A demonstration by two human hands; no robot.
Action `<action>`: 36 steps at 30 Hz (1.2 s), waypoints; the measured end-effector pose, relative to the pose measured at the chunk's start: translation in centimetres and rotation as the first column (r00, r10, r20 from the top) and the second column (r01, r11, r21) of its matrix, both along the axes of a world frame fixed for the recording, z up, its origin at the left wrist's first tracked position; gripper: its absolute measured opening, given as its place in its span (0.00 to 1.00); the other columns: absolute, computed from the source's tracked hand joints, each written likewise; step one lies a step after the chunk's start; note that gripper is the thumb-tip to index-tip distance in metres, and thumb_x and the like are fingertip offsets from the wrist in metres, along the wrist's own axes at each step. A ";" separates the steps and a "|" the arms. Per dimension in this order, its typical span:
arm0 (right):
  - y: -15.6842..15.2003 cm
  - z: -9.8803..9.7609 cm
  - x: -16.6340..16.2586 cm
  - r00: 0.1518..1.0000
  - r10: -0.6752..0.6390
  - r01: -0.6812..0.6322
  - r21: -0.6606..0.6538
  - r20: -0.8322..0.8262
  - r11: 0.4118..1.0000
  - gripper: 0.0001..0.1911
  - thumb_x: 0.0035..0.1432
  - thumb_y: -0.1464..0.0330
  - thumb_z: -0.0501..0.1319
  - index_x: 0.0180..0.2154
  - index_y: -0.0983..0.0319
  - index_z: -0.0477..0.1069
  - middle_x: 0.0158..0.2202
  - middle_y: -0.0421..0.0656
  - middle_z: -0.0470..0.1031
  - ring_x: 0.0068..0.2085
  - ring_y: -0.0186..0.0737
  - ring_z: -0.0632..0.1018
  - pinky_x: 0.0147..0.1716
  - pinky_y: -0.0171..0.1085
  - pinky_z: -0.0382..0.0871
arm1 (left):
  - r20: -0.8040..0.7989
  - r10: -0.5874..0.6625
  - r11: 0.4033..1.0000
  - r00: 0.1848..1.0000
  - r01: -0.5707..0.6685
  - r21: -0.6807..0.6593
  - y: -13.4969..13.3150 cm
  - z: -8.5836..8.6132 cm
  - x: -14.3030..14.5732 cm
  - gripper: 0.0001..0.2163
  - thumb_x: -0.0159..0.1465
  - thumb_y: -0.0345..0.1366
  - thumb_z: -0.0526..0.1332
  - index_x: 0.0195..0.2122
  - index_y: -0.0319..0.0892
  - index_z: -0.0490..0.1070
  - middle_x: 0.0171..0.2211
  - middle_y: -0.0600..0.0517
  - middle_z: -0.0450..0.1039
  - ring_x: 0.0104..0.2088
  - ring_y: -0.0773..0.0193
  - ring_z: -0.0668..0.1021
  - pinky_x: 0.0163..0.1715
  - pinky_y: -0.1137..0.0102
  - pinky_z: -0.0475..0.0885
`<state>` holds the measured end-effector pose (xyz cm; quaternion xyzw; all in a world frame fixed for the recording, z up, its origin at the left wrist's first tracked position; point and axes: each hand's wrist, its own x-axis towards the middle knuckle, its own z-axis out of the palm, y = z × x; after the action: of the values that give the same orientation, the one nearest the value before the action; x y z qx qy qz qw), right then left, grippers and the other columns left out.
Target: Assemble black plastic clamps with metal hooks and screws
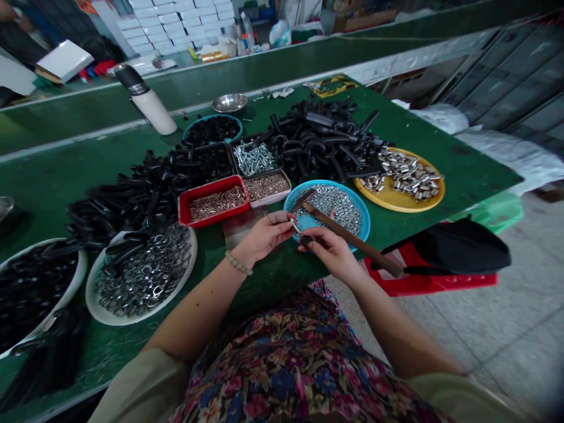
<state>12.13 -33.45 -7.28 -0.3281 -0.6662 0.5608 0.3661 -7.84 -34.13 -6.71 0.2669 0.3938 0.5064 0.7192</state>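
My left hand (264, 235) and my right hand (328, 249) meet over the near edge of the green table (440, 135). The left fingers pinch a small silver metal piece (294, 226). The right fingers are closed on a small black part (305, 240) touching that piece. A hammer (348, 235) with a wooden handle lies across the blue bowl (361, 205) of small silver nuts, just beyond my hands. A bead bracelet (238, 263) circles my left wrist.
Around lie a red tray (185, 205) of pins, a tray of brown pins (267, 186), a tray of silver screws (254, 157), a yellow plate (396, 200) of metal sleeves, white bowls (97, 294) of rings, heaps of black plastic parts (317, 138), a bottle (150, 103). A red stool (432, 282) stands right.
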 end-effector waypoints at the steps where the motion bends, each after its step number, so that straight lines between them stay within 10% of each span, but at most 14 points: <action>1: 0.1 0.6 -0.2 0.998 0.055 -0.056 0.021 0.042 0.998 0.11 0.61 0.68 0.58 0.46 0.58 0.72 0.37 0.41 0.77 0.36 0.37 0.81 0.39 0.39 0.78 | -0.025 -0.022 1.000 0.999 0.021 -0.018 -0.4 0.1 -0.7 0.11 0.54 0.30 0.70 0.38 0.38 0.77 0.33 0.51 0.76 0.32 0.71 0.77 0.37 0.76 0.72; 6: 0.0 1.9 -1.8 0.954 0.259 -0.270 0.060 0.152 0.961 0.10 0.60 0.67 0.60 0.44 0.57 0.75 0.39 0.42 0.79 0.41 0.39 0.80 0.45 0.42 0.76 | -0.303 -0.233 0.969 0.924 0.248 0.011 -1.8 2.0 -4.1 0.09 0.52 0.31 0.71 0.34 0.35 0.78 0.28 0.50 0.76 0.27 0.70 0.75 0.31 0.73 0.71; 13: -1.3 -0.3 -6.8 0.907 -0.017 -0.218 -0.504 -0.421 0.836 0.20 0.45 0.57 0.73 0.39 0.55 0.72 0.29 0.36 0.77 0.25 0.29 0.78 0.26 0.28 0.77 | -0.599 0.388 0.785 0.700 0.089 0.613 -4.6 4.5 -5.2 0.07 0.62 0.28 0.59 0.29 0.41 0.75 0.45 0.47 0.75 0.47 0.60 0.76 0.52 0.63 0.70; 20: -1.0 -0.7 -8.2 0.937 0.062 -0.219 -0.443 -0.343 0.869 0.12 0.49 0.62 0.71 0.38 0.54 0.75 0.34 0.38 0.78 0.31 0.31 0.80 0.32 0.31 0.78 | -0.365 0.112 0.857 0.924 0.096 0.506 -7.4 5.0 -6.7 0.20 0.69 0.39 0.53 0.61 0.44 0.58 0.43 0.45 0.75 0.34 0.64 0.79 0.44 0.62 0.74; 24: -1.2 -0.6 -8.3 0.954 0.041 -0.154 -0.370 -0.297 0.916 0.12 0.50 0.59 0.70 0.37 0.54 0.75 0.32 0.40 0.79 0.30 0.36 0.81 0.31 0.35 0.79 | -0.515 0.355 0.861 0.781 -0.058 0.504 -7.9 5.4 -7.5 0.23 0.66 0.44 0.57 0.61 0.41 0.59 0.45 0.42 0.74 0.45 0.57 0.78 0.52 0.60 0.70; 30: -1.7 -0.8 -8.8 0.966 0.163 -0.226 -0.345 -0.201 0.911 0.13 0.51 0.59 0.70 0.38 0.56 0.76 0.33 0.42 0.80 0.32 0.38 0.82 0.34 0.37 0.80 | -0.521 0.217 0.860 0.825 0.091 0.502 -10.3 5.9 -10.8 0.22 0.70 0.44 0.49 0.63 0.42 0.57 0.33 0.46 0.76 0.47 0.57 0.78 0.51 0.60 0.70; 33: -1.6 -1.6 -9.2 0.965 0.139 -0.220 -0.394 -0.223 0.892 0.12 0.51 0.60 0.70 0.39 0.55 0.76 0.34 0.41 0.80 0.34 0.38 0.82 0.36 0.37 0.80 | -0.828 0.437 0.898 0.352 -0.119 0.423 -13.0 4.8 -16.5 0.19 0.67 0.40 0.54 0.58 0.43 0.63 0.42 0.45 0.75 0.44 0.57 0.77 0.52 0.59 0.68; 36: -1.5 -2.0 -9.9 0.955 0.089 -0.213 -0.449 -0.282 0.868 0.13 0.50 0.61 0.71 0.39 0.54 0.76 0.34 0.40 0.80 0.33 0.36 0.82 0.36 0.36 0.79 | -0.925 0.182 0.864 -0.334 -0.394 0.313 -16.5 2.9 -23.4 0.21 0.64 0.35 0.57 0.59 0.39 0.62 0.47 0.39 0.72 0.52 0.45 0.72 0.55 0.50 0.63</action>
<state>2.18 -35.00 -9.29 -0.2802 -0.4804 0.7709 0.3106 -31.23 -50.58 -3.85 0.3983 0.8861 0.2369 -0.0031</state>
